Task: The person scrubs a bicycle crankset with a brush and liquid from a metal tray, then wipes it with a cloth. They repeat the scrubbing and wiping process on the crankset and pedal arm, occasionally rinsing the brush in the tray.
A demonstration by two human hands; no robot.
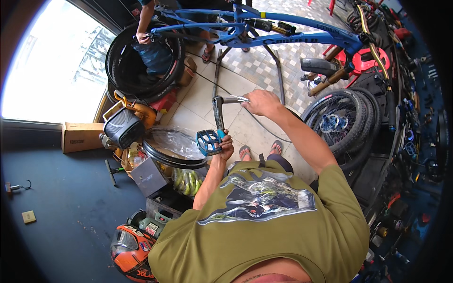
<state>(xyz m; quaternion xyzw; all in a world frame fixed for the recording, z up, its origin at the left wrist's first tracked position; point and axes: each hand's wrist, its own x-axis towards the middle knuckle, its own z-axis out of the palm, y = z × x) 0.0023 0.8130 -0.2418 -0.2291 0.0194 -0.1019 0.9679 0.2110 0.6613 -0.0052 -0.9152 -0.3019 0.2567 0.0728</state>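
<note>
My left hand (225, 145) grips a blue flat bicycle pedal (208, 142) that is fixed to the lower end of a dark crank arm (219, 115). The crank arm stands nearly upright in front of my chest. My right hand (261, 102) is closed on a silver tool (234, 99) whose tip sits at the top end of the crank arm. Both hands are held above the tiled floor, over my sandalled feet (259, 151).
A blue bicycle frame (283, 35) sits on a stand ahead, with another person's hand (141, 37) on its rear end. Tyres and wheels lie left (141, 61) and right (339, 122). Boxes, a rim in plastic wrap (174, 148) and an orange helmet (132, 247) crowd the lower left.
</note>
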